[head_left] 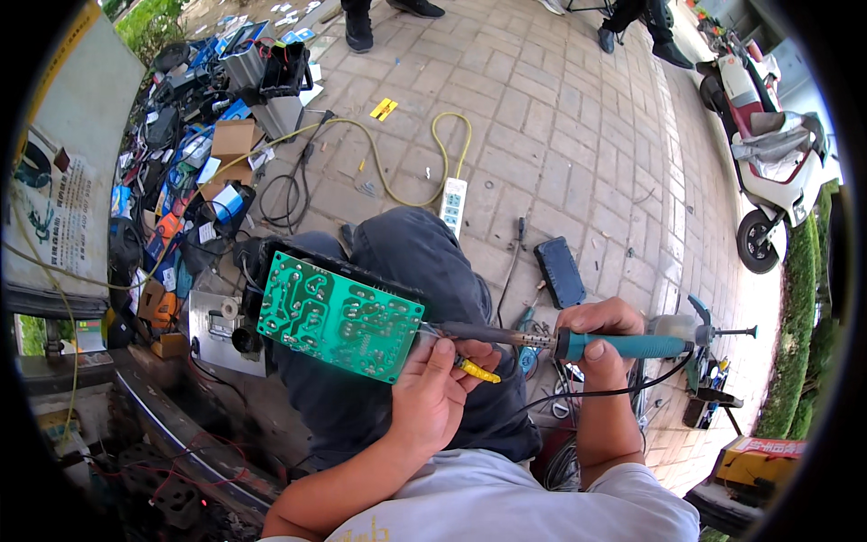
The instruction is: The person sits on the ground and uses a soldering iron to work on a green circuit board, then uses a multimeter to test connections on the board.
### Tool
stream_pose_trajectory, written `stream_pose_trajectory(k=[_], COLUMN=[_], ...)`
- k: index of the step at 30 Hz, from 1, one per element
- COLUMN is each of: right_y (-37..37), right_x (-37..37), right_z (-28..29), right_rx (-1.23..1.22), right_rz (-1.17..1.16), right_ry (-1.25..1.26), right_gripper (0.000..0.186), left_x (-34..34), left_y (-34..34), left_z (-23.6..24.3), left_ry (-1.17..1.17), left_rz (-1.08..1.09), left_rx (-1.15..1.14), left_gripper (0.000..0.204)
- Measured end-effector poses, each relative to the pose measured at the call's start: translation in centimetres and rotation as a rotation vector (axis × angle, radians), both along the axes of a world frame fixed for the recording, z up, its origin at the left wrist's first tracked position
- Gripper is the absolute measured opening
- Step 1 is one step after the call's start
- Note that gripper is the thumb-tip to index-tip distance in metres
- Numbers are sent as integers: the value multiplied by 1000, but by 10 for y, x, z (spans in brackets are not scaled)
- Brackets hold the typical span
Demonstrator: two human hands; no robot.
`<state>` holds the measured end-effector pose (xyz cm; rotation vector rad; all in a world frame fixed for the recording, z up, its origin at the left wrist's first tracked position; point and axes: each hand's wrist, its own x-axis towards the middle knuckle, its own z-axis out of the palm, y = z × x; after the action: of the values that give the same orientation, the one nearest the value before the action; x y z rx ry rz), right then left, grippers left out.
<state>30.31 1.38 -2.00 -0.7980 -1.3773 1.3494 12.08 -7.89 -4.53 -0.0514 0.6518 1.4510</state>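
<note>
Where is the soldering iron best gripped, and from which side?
By the teal handle, coming from the cord end on the person's right. The soldering iron lies roughly level with its metal shaft pointing left at the green circuit board; the right hand already wraps that handle.

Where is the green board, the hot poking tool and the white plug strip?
green circuit board (339, 316): head view, middle of its solder side.
soldering iron (623, 345): head view, teal handle beside the right hand (596, 330).
white power strip (452, 203): head view, middle of its body on the paving.
</note>
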Motion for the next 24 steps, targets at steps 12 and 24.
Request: stream_pose_trajectory(k=[12,24], right_y=[-2,-5], right_x=[-10,-13], right_z=[-1,3], right_rx=[51,228], right_rz=[7,-19], right_ry=[-70,-125], right_gripper=[38,30], left_x=[-1,-3], left_y=[2,2], left_z=[1,0], left_ry=[-2,-9], left_rz=[-3,-17], left_rx=[2,37], left_gripper=[20,22])
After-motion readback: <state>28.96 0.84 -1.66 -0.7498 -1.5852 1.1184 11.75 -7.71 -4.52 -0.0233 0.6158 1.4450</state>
